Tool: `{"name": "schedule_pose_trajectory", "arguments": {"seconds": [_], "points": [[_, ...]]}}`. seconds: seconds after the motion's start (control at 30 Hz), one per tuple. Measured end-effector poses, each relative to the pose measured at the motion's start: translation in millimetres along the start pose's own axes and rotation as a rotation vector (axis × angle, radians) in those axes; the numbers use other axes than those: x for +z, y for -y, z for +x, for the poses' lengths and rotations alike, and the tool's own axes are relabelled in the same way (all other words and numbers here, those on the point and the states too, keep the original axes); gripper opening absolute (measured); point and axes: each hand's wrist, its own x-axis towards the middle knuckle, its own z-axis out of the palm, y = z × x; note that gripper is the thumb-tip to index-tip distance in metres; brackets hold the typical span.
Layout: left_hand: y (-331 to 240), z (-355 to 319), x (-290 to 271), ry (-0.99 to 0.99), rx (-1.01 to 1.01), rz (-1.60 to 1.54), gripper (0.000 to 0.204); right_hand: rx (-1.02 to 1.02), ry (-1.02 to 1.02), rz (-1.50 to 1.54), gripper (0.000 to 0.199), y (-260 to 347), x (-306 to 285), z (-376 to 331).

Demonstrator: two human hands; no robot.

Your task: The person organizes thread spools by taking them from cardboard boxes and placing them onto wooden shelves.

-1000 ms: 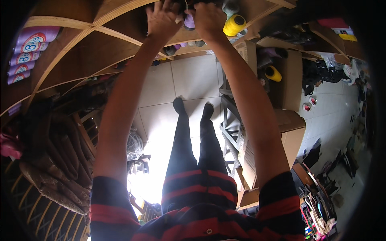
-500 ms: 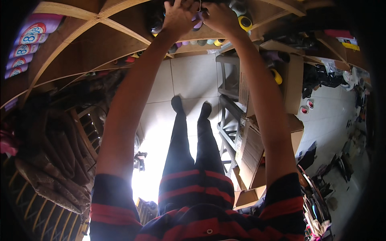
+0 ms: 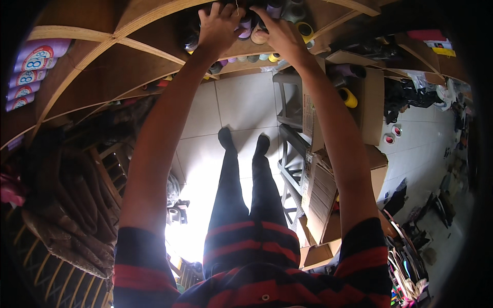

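Note:
Both my arms reach up to a wooden shelf lined with cones of thread. My left hand has its fingers spread over the cones, holding nothing visible. A pale strand of thread hangs by its fingertips. My right hand is close beside it, index finger stretched out and apart from the rounded tan shape below, which may be its thumb or a cone. Between the hands shows a purple thread cone. A yellow thread cone sits just right of my right hand.
Purple wrapped rolls are stacked in the left compartment. Cardboard boxes and a grey plastic stool stand to the right of my legs. A brown cloth hangs at the left. Scraps and a pair of slippers lie on the tiled floor.
The hands have drawn slightly apart and appear lower in the picture. My right index finger is now stretched out, and more of the thread cones shows between the hands.

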Motion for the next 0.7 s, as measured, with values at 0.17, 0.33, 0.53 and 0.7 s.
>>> {"name": "schedule_pose_trajectory", "arguments": {"seconds": [0.17,0.33,0.53,0.7], "points": [[-3.7,-8.6,-1.6,-0.159,0.045,0.148,0.041,0.341,0.254,0.065,0.042,16.3,-19.4,15.1],[-11.6,-4.4,7.0,-0.171,0.011,0.164,0.04,-0.161,-0.293,0.013,0.046,-16.6,25.0,-1.0],[-15.9,-11.4,5.5,-0.14,-0.021,0.169,0.055,-0.074,-0.462,0.096,0.064,-20.8,38.2,-8.3],[-16.5,-14.6,5.8,-0.186,-0.085,0.095,0.072,0.231,-0.424,0.17,0.054,-23.0,70.2,-23.5]]}}
